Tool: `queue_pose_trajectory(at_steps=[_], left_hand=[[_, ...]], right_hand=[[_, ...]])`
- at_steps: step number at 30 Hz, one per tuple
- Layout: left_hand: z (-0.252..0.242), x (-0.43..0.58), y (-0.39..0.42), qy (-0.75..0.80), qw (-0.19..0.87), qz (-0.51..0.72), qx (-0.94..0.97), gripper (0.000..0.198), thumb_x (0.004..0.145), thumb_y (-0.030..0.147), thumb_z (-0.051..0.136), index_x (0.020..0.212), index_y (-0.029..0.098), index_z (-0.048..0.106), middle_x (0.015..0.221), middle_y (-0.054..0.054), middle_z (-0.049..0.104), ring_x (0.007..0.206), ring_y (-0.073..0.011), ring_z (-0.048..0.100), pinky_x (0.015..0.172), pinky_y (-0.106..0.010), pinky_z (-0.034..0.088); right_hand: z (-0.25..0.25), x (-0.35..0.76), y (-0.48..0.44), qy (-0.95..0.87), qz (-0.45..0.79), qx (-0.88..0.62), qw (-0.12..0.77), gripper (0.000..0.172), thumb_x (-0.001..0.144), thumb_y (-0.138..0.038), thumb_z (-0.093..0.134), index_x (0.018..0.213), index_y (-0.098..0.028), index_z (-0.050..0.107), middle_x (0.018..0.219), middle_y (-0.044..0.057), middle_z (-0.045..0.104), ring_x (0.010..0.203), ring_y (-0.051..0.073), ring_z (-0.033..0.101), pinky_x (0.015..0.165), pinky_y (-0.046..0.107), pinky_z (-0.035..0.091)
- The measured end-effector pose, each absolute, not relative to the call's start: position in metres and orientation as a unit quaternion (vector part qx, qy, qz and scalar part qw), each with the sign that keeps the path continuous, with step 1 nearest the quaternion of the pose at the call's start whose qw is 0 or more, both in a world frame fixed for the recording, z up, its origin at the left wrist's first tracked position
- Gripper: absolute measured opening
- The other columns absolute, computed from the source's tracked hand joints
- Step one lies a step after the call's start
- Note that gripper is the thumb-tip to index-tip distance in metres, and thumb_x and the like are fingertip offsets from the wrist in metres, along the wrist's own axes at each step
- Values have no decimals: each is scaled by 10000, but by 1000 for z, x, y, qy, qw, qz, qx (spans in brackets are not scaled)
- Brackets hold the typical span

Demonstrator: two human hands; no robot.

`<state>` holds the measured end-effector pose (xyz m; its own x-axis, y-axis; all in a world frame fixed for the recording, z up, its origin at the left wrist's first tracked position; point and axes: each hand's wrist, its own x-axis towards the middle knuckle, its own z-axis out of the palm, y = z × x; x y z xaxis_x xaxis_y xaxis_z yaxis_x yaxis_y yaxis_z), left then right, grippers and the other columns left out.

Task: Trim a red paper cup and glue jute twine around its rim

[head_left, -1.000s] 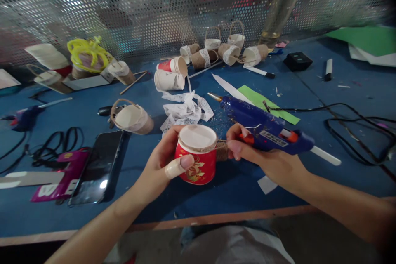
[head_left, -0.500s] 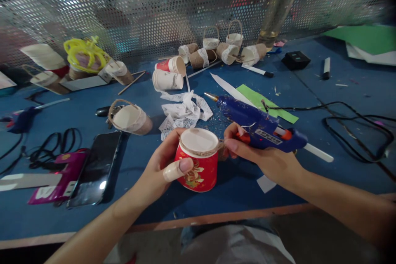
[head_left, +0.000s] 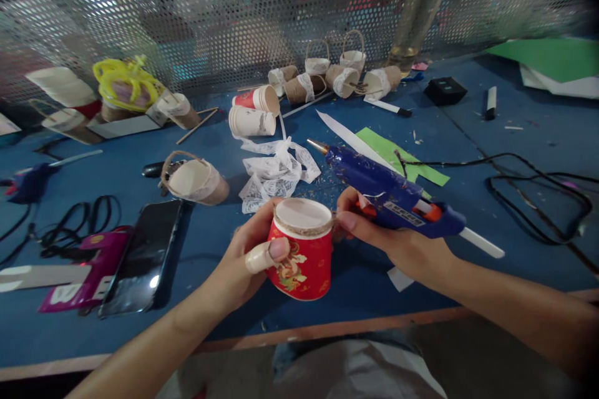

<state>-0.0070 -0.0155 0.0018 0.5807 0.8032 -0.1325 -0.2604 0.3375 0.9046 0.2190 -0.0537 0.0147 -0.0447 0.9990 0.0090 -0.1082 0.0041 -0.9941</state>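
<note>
My left hand (head_left: 243, 262) grips a red paper cup (head_left: 303, 255) with a gold pattern, held bottom up, a band of twine round its top edge. The thumb, wrapped in a plaster, lies across the cup's side. My right hand (head_left: 388, 240) holds a blue hot glue gun (head_left: 388, 190) with its brass nozzle pointing up and left, away from the cup. The fingertips of my right hand pinch the twine at the cup's right edge. Both hands hover just above the blue table (head_left: 327, 299) near its front edge.
A heap of white lace ribbon (head_left: 276, 171) lies just behind the cup. A finished cup basket (head_left: 194, 181), a black phone (head_left: 143, 255) and black cables (head_left: 79, 224) are at left. More cups (head_left: 253, 112) and small baskets (head_left: 327, 72) line the perforated metal screen. The glue gun's cord (head_left: 528, 187) loops at right.
The cup has sunk a little and tilted toward me in my left hand. My right hand with the glue gun has shifted slightly left, still at the twine.
</note>
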Motion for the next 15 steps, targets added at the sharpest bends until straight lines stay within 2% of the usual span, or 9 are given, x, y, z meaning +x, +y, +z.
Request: queue_pose_trajectory(at_steps=[5,11,15], left_hand=[[1,-6,-16,296,774,347,440,444,780,452,846,1144,212,763,905,-89,829,898,-324,796,810,-388,640],[2,-4,-16,270,797,333,425,425,813,454,826,1161,214,780,910,-82,847,749,-266,807,728,-331,651],[4,-3,-16,253,815,322,409,388,852,444,798,1162,211,791,966,-89,857,840,-274,830,805,-330,660]], right_hand=[[14,220,-57,-492,539,-456,510,152,932,-289,785,901,-243,644,861,-45,706,798,126,718,822,270,627],[10,218,-58,-476,547,-419,547,203,919,-241,793,897,-246,592,863,-52,697,777,132,716,774,307,619],[7,217,-59,-489,526,-424,552,224,915,-269,801,905,-255,578,866,-47,694,764,143,697,725,321,587]])
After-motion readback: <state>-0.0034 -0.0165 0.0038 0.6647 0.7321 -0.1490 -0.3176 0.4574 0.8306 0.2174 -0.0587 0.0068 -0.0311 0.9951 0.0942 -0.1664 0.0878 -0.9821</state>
